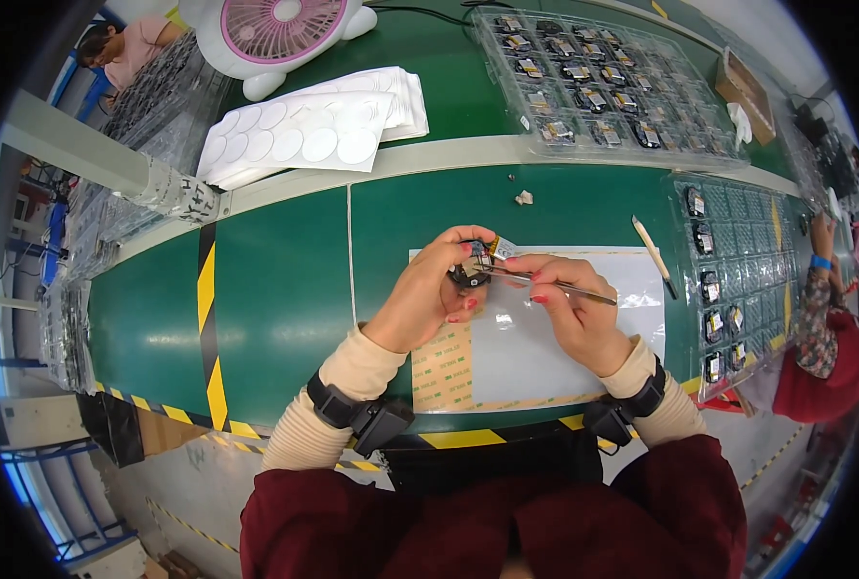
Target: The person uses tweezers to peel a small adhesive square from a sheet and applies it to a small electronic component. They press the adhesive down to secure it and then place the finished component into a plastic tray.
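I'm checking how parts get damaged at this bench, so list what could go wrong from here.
1. The left hand grips the small black device by the fingers, so it could slip and drop.
2. The metal tweezers in the right hand have their tips at the device; a slip might scratch it.
3. The silver-and-yellow piece juts out from the device and might get snagged by the fingers.

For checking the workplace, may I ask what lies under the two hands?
A pale sheet with a tan strip at its left, lying on the green table; the left hand and right hand cover whatever is directly beneath them.
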